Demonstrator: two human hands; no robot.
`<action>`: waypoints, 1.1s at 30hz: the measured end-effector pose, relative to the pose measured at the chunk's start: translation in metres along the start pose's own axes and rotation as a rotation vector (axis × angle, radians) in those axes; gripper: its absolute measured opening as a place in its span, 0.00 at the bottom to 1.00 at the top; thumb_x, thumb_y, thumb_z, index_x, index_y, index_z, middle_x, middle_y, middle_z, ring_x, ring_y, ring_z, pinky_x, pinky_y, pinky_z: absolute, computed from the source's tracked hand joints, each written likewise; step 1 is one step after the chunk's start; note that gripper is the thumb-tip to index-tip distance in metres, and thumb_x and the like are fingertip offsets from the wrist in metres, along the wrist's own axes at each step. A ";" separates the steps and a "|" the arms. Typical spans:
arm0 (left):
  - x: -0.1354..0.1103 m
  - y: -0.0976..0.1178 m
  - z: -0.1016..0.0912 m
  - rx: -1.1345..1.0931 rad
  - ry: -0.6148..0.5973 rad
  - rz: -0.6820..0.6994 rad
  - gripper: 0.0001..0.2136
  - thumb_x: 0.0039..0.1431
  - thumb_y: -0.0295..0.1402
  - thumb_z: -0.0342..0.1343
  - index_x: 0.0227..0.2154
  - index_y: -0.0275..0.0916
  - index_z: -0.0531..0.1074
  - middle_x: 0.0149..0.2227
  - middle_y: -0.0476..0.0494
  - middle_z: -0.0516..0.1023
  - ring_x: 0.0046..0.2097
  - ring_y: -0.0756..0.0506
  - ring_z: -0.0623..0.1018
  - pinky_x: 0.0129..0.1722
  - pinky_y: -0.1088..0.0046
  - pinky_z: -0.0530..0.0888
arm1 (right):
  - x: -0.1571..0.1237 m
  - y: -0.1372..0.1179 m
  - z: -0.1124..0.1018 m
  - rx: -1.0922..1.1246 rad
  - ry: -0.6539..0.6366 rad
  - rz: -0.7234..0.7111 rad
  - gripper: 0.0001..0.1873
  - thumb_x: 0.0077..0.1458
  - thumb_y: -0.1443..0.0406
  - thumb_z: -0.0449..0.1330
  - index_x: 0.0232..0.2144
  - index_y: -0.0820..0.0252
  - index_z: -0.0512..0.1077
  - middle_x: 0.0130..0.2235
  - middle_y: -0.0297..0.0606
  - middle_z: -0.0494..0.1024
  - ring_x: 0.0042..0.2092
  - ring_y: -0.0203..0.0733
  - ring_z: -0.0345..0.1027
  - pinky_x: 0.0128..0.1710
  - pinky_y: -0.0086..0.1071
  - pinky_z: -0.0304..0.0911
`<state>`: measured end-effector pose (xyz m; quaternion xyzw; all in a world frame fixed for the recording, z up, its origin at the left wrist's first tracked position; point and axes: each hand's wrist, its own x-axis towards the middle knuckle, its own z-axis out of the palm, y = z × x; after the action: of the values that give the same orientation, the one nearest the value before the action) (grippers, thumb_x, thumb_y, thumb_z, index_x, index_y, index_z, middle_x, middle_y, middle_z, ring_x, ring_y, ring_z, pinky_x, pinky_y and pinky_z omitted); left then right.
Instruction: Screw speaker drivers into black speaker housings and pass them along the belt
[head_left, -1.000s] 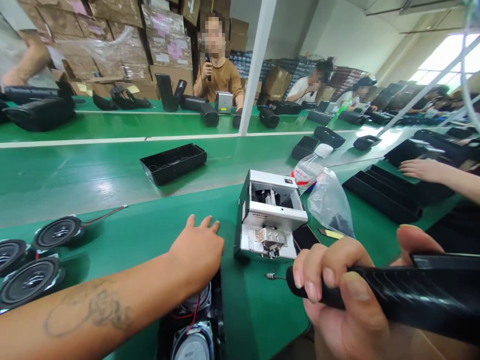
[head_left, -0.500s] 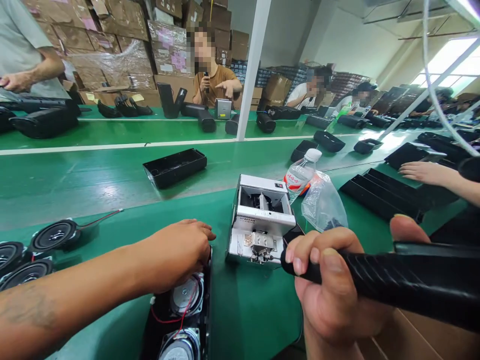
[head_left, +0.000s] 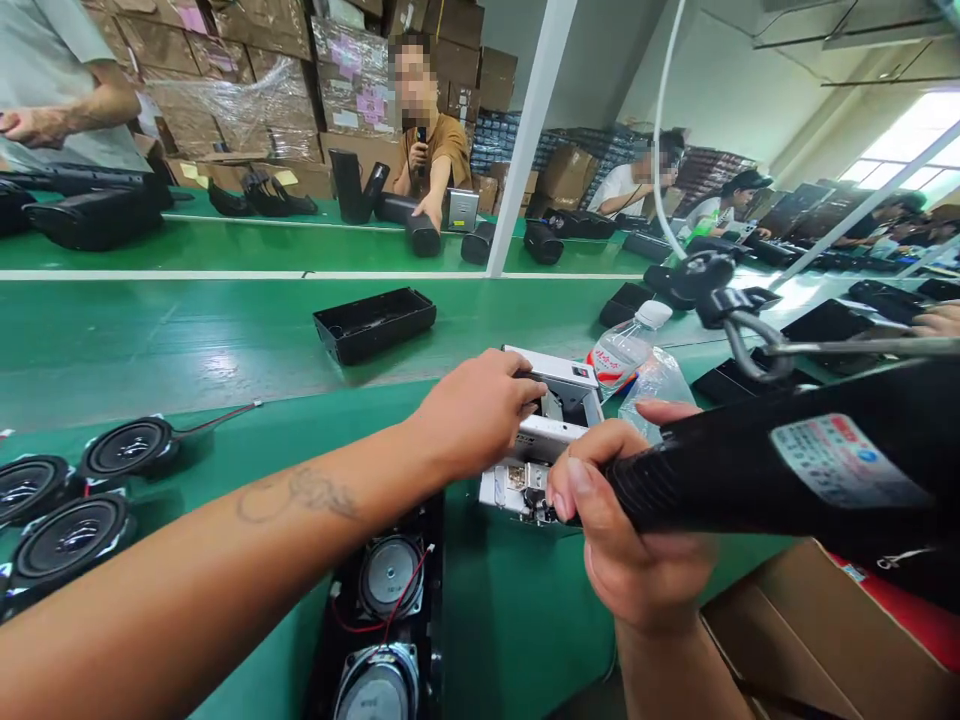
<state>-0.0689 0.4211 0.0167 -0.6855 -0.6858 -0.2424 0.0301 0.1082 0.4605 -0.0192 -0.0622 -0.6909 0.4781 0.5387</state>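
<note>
- Sticker [head_left: 847, 460] on black electric screwdriver [head_left: 720, 470]: blue-and-red print, too small to read
- Water bottle [head_left: 619, 360]: red label, lettering illegible
- Left hand [head_left: 480, 415]: fingers spread, resting on white metal fixture [head_left: 555, 368]
- Right hand [head_left: 630, 510]: closed around screwdriver grip, just before fixture
- Fixture: on green workbench [head_left: 517, 620], beside black speaker housing [head_left: 349, 590]

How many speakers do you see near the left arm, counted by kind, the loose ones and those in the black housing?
Loose round speakers: 3
Speakers in the black housing: 2
Total: 5
</note>
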 end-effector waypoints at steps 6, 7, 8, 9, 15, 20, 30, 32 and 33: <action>-0.086 0.018 0.003 -0.030 0.086 -0.162 0.21 0.74 0.34 0.58 0.67 0.38 0.74 0.75 0.26 0.65 0.76 0.27 0.68 0.71 0.40 0.73 | 0.005 -0.003 -0.003 0.084 -0.020 0.038 0.22 0.70 0.71 0.65 0.58 0.47 0.63 0.30 0.22 0.72 0.25 0.36 0.67 0.27 0.34 0.69; -0.106 0.021 0.005 -0.021 0.081 -0.197 0.22 0.73 0.36 0.59 0.67 0.39 0.73 0.75 0.25 0.64 0.76 0.25 0.67 0.70 0.36 0.74 | 0.006 -0.002 -0.004 0.095 -0.015 0.046 0.22 0.70 0.71 0.64 0.58 0.47 0.63 0.30 0.22 0.72 0.24 0.36 0.66 0.26 0.34 0.69; -0.127 0.023 0.008 -0.007 0.079 -0.239 0.22 0.73 0.38 0.59 0.65 0.39 0.73 0.75 0.24 0.64 0.76 0.25 0.67 0.68 0.34 0.75 | 0.006 -0.002 -0.004 0.102 -0.008 0.051 0.22 0.69 0.70 0.64 0.57 0.47 0.62 0.29 0.22 0.71 0.24 0.37 0.66 0.26 0.34 0.69; -0.146 0.024 0.011 0.011 0.086 -0.287 0.21 0.73 0.39 0.58 0.64 0.39 0.73 0.74 0.23 0.65 0.76 0.24 0.67 0.66 0.32 0.77 | 0.006 -0.001 -0.005 0.106 0.001 0.056 0.22 0.69 0.71 0.64 0.58 0.47 0.62 0.29 0.22 0.71 0.24 0.37 0.66 0.26 0.34 0.69; -0.199 0.018 0.035 0.015 0.023 -0.372 0.11 0.73 0.42 0.58 0.48 0.45 0.80 0.75 0.28 0.65 0.75 0.21 0.67 0.64 0.28 0.77 | 0.006 -0.006 -0.006 0.092 0.115 0.034 0.28 0.68 0.71 0.64 0.64 0.46 0.62 0.28 0.21 0.71 0.23 0.37 0.64 0.26 0.35 0.69; -0.200 0.015 0.043 -0.017 0.012 -0.345 0.11 0.75 0.37 0.55 0.44 0.49 0.84 0.77 0.35 0.62 0.78 0.24 0.63 0.68 0.26 0.71 | 0.006 -0.008 -0.004 0.100 0.115 0.016 0.29 0.68 0.71 0.64 0.65 0.46 0.61 0.29 0.21 0.72 0.23 0.37 0.65 0.25 0.36 0.69; -0.200 0.011 0.039 -0.052 -0.093 -0.349 0.10 0.57 0.26 0.68 0.40 0.46 0.83 0.79 0.31 0.58 0.79 0.18 0.58 0.69 0.21 0.66 | 0.006 -0.003 -0.001 0.136 0.050 0.045 0.23 0.67 0.71 0.66 0.56 0.47 0.64 0.29 0.22 0.73 0.24 0.35 0.66 0.25 0.32 0.70; -0.199 0.013 0.037 -0.088 -0.068 -0.372 0.09 0.61 0.24 0.62 0.38 0.46 0.82 0.78 0.33 0.60 0.79 0.21 0.58 0.69 0.22 0.66 | 0.002 -0.008 0.001 0.147 0.033 0.111 0.23 0.68 0.71 0.66 0.57 0.48 0.64 0.29 0.22 0.72 0.23 0.34 0.66 0.25 0.31 0.70; -0.200 0.015 0.035 -0.118 -0.049 -0.386 0.09 0.65 0.25 0.58 0.37 0.46 0.82 0.78 0.35 0.60 0.80 0.23 0.58 0.70 0.24 0.66 | -0.001 -0.011 0.003 0.156 0.019 0.161 0.22 0.68 0.71 0.66 0.58 0.48 0.65 0.29 0.22 0.71 0.23 0.34 0.65 0.24 0.30 0.69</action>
<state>-0.0330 0.2488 -0.0848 -0.5474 -0.7897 -0.2669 -0.0739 0.1114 0.4522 -0.0121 -0.0803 -0.6392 0.5715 0.5083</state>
